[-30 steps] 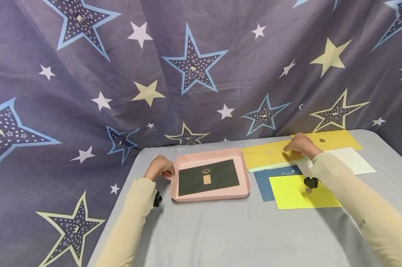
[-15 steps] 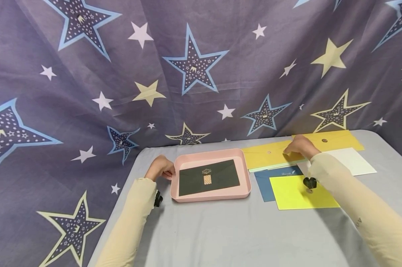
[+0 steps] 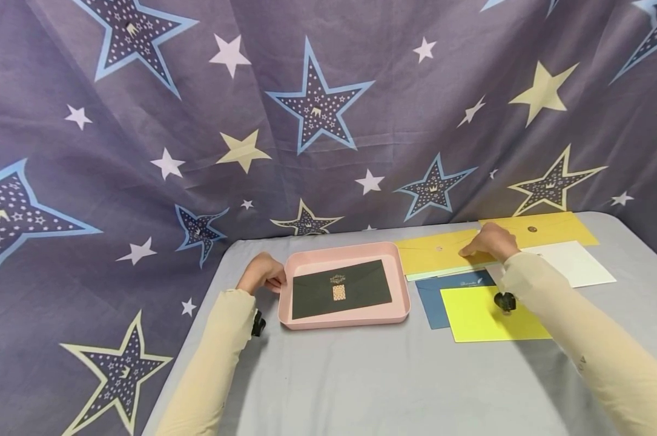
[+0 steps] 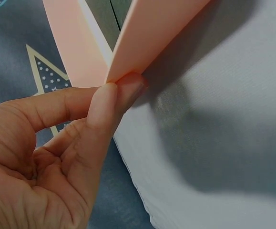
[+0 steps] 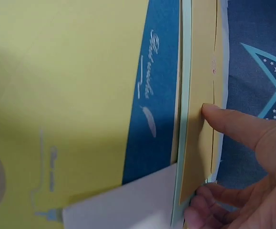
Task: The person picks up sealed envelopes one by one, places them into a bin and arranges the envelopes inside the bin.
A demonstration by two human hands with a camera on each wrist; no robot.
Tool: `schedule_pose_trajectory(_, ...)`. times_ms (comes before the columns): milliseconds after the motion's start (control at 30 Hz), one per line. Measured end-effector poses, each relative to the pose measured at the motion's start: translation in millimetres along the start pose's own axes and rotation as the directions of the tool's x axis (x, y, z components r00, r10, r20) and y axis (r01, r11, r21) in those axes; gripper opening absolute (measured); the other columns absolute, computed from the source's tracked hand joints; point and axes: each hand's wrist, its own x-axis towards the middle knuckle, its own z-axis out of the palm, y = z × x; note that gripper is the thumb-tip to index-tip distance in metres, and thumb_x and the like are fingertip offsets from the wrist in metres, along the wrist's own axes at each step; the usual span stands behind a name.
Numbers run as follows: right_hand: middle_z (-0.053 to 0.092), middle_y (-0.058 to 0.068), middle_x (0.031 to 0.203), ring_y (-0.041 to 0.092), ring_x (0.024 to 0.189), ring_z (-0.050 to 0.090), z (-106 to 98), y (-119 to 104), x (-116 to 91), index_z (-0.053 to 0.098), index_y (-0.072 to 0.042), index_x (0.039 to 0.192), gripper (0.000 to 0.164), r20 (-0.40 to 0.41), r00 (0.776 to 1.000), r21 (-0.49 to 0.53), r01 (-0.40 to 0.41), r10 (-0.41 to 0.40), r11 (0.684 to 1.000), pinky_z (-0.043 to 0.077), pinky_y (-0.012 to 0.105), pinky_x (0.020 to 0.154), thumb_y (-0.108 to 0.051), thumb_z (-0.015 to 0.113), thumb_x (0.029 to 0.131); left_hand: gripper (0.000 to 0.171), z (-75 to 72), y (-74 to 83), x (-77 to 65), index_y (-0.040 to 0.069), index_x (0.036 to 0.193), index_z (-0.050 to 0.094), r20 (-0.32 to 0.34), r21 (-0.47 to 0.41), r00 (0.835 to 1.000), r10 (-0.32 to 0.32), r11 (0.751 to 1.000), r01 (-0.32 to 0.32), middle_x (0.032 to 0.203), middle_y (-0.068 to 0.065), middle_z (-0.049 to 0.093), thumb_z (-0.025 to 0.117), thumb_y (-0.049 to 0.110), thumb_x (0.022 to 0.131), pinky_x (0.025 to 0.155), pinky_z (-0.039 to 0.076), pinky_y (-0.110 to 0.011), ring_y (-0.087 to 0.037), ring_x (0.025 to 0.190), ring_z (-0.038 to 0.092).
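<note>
My left hand (image 3: 264, 274) pinches the left rim of a shallow pink tray (image 3: 350, 323), thumb and fingertips on its wall in the left wrist view. A dark green envelope (image 3: 312, 297) with a gold print and a patterned patch lies in the tray. My right hand (image 3: 493, 241) is at the right end of a golden-yellow envelope (image 3: 423, 254). In the right wrist view the thumb (image 5: 219, 114) presses on its top face and the other fingers curl at its end edge. A mint-green envelope (image 5: 185, 95) shows beneath, along its near edge.
A blue envelope (image 3: 432, 303) lies partly under a bright yellow one (image 3: 481, 321) on the grey cloth-covered table (image 3: 361, 381). White envelopes (image 3: 570, 260) and another golden envelope (image 3: 557, 227) lie at the right. A star-patterned curtain (image 3: 197, 121) hangs behind the table.
My right hand has shifted slightly, its thumb a little further left over the golden-yellow envelope. The left hand and the tray have not moved.
</note>
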Motion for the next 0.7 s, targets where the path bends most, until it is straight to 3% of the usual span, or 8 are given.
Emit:
schedule_pose_trajectory(167,0.052,0.025,0.117,0.038,0.102,0.047,1.8,-2.3,1.6,0.048,0.015,0.126,0.077,0.011,0.998,-0.009,-0.059,0.059,0.998,0.045,0.058,0.102,-0.039,0.082,0.082,0.010,-0.3,0.2,0.3,-0.010,0.087,0.070,-0.002,0.004,1.000,0.000,1.000,0.000,0.055,-0.007,0.061,0.068,-0.012,0.077,0.052,0.063,-0.026,-0.013,0.042,0.061)
schedule_pose_trajectory(367,0.043,0.034,0.139,0.045,0.114,0.043,0.0,-3.5,2.7,0.034,0.018,0.144,0.096,0.038,0.994,0.023,-0.106,0.105,0.994,0.042,0.061,0.109,-0.039,0.082,0.083,0.010,-0.5,0.9,0.5,-0.009,0.087,0.070,-0.003,0.002,1.000,-0.001,1.000,0.001,0.056,-0.008,0.061,0.068,-0.012,0.077,0.053,0.063,-0.026,-0.013,0.043,0.060)
schedule_pose_trajectory(567,0.034,0.039,0.145,0.051,0.124,0.037,1.0,-3.7,3.6,0.024,0.019,0.149,0.103,0.052,0.988,0.070,-0.150,0.146,0.986,0.041,0.062,0.112,-0.037,0.082,0.084,0.007,-0.1,0.1,1.8,-0.008,0.082,0.070,-0.006,0.007,1.000,-0.002,1.000,0.002,0.055,-0.008,0.061,0.069,-0.012,0.076,0.052,0.063,-0.026,-0.013,0.042,0.060)
schedule_pose_trajectory(700,0.038,0.038,0.135,0.046,0.116,0.043,2.5,-1.4,2.4,0.026,0.022,0.144,0.099,0.042,0.993,0.100,-0.110,0.106,0.989,0.045,0.060,0.111,-0.034,0.081,0.085,0.006,0.4,-0.6,3.1,-0.008,0.081,0.070,-0.009,0.011,1.000,-0.006,1.000,0.006,0.055,-0.008,0.061,0.069,-0.012,0.076,0.052,0.062,-0.026,-0.013,0.042,0.060)
